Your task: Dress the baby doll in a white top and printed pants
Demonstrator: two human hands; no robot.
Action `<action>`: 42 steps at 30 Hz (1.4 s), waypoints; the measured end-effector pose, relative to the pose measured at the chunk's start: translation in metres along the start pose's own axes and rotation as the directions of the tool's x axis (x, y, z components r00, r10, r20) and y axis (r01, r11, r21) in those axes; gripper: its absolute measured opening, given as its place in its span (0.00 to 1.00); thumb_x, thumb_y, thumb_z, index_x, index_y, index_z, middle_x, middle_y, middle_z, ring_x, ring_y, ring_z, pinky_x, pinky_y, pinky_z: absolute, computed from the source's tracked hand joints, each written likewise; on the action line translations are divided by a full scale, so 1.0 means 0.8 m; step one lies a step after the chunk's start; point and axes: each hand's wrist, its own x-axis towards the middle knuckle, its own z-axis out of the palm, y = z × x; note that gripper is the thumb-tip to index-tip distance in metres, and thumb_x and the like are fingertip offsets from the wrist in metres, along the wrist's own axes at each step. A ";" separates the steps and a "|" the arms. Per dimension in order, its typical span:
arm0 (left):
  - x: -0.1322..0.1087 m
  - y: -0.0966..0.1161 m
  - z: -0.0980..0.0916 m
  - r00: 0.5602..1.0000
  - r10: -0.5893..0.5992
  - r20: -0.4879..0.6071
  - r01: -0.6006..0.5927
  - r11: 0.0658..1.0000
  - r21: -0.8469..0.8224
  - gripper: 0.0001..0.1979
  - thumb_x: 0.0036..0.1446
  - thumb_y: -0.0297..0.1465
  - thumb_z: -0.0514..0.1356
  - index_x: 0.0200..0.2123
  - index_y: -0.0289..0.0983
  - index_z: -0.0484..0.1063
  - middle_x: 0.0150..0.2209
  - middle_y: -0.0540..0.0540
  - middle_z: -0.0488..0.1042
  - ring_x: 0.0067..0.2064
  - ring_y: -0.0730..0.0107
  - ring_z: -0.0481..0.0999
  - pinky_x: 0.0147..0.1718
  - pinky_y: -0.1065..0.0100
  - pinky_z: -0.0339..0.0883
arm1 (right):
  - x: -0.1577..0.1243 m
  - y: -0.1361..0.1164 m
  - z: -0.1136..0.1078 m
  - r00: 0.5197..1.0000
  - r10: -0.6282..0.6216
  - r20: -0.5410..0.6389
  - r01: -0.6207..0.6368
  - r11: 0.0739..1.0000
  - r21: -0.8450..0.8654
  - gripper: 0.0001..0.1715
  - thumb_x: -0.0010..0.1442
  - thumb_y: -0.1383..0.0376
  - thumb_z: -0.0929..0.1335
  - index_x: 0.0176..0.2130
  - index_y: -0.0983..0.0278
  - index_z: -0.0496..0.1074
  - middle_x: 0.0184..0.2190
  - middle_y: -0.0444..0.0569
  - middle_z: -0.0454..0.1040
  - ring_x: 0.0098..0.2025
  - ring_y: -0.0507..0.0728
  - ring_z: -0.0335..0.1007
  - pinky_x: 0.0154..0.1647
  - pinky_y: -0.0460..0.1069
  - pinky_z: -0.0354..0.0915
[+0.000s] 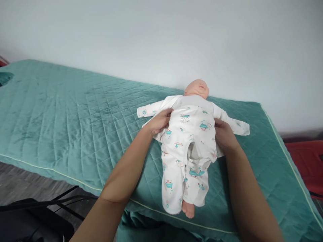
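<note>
A baby doll [198, 88] lies on its back on a green quilted cover [101, 124], its head toward the wall. It wears a white printed top [156, 107] with the sleeves spread out and white printed pants [174, 174] pulled high over the chest. One bare foot shows below a pant leg. My left hand [161, 121] has its fingers closed on the pants' edge at the doll's side. At the opposite side, my right hand [223, 134] is against the pants' edge, its fingertips partly hidden by the cloth.
Behind the cover rises a pale wall [161, 40]. A red chair [305, 161] stands at the right. At the lower left are a black object [35, 222] and thin dark bars above a grey floor [15, 181].
</note>
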 end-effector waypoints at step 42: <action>-0.013 0.017 -0.007 0.946 0.196 0.257 -0.290 0.866 0.408 0.24 0.47 0.28 0.66 0.51 0.35 0.76 0.51 0.40 0.79 0.57 0.50 0.73 0.59 0.53 0.65 | -0.008 -0.025 0.008 1.000 -0.005 0.014 0.010 0.932 -0.362 0.13 0.52 0.58 0.75 0.39 0.59 0.81 0.40 0.48 0.83 0.49 0.68 0.77 0.55 0.61 0.72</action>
